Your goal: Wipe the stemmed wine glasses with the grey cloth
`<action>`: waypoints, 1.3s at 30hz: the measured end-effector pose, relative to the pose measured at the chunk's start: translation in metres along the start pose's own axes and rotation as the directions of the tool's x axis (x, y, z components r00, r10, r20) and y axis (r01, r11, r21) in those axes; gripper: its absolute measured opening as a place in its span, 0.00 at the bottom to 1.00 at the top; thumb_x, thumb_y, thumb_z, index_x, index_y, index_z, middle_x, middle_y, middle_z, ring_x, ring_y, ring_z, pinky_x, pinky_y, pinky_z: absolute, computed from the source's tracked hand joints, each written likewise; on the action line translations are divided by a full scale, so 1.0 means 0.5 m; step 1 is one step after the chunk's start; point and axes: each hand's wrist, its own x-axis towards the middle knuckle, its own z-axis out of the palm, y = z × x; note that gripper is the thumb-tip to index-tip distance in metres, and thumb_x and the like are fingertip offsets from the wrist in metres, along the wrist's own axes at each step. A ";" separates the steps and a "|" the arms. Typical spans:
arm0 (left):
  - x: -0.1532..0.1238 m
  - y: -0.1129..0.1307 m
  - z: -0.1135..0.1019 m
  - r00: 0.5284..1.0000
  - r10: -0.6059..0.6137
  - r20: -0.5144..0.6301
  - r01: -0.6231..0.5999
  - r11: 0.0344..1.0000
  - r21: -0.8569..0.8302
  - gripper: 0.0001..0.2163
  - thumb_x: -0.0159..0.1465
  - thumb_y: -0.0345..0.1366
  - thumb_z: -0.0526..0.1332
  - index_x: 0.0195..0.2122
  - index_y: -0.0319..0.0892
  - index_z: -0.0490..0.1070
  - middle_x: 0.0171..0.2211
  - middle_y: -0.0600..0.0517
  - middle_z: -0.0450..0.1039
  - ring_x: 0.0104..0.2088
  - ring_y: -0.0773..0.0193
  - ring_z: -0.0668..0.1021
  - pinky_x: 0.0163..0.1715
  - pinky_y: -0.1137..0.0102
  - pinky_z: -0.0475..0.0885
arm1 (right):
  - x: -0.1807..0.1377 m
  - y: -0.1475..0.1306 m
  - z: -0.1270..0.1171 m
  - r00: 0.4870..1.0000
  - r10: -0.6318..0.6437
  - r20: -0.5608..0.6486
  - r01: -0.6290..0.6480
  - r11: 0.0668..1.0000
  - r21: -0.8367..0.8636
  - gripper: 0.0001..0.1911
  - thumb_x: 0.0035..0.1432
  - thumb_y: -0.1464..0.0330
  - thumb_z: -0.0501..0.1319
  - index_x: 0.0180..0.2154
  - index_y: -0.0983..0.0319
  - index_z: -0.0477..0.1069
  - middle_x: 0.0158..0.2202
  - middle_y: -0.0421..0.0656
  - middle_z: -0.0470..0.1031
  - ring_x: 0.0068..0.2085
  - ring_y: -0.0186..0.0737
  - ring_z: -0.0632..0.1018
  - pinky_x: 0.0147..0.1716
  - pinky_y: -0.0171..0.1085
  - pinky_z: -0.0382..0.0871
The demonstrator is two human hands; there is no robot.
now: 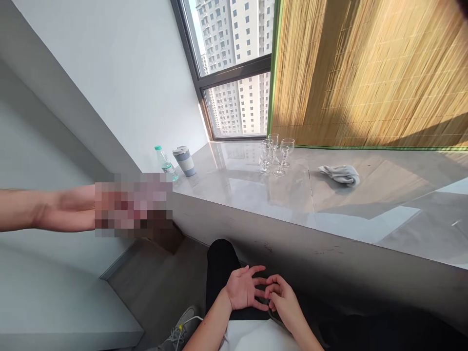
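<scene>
Both my hands rest low over my lap, above my black trouser leg. My left hand lies palm up with its fingers spread, holding nothing. My right hand has its fingers curled and touches the fingertips of the left; nothing shows inside it. Beyond them runs a glossy grey stone ledge. Far back on it stand several clear stemmed glasses in a cluster, with a crumpled grey cloth to their right.
Another person's bare arm reaches in from the left at ledge height, the hand blurred out. A water bottle and a grey travel mug stand at the ledge's left end. A bamboo blind covers the window on the right. My grey shoe is on the floor.
</scene>
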 end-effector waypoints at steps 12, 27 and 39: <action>-0.001 0.002 0.006 1.000 0.003 -0.014 -0.003 1.000 -0.006 0.26 0.66 0.52 0.50 0.60 0.44 0.64 0.57 0.39 0.67 0.48 0.44 0.76 0.49 0.44 0.62 | -0.008 -0.015 0.005 1.000 0.000 0.000 0.000 1.000 -0.002 0.17 0.35 0.68 0.52 0.34 0.59 0.62 0.23 0.35 0.70 0.18 0.30 0.66 0.19 0.32 0.58; -0.082 0.210 0.195 0.811 0.387 -0.440 0.138 0.603 0.786 0.21 0.64 0.50 0.58 0.54 0.46 0.66 0.53 0.43 0.69 0.50 0.54 0.76 0.48 0.58 0.72 | -0.028 -0.035 0.011 0.997 0.023 -0.077 -0.023 1.000 -0.008 0.23 0.38 0.69 0.52 0.42 0.59 0.65 0.32 0.40 0.73 0.25 0.34 0.72 0.26 0.35 0.62; -0.113 0.402 0.399 0.704 0.710 -0.034 0.367 -0.323 0.873 0.18 0.63 0.46 0.60 0.52 0.46 0.70 0.46 0.48 0.74 0.45 0.58 0.77 0.45 0.64 0.73 | -0.022 -0.020 0.019 0.999 0.018 -0.047 -0.019 1.000 -0.009 0.22 0.38 0.68 0.53 0.40 0.58 0.66 0.29 0.38 0.71 0.25 0.35 0.70 0.27 0.35 0.63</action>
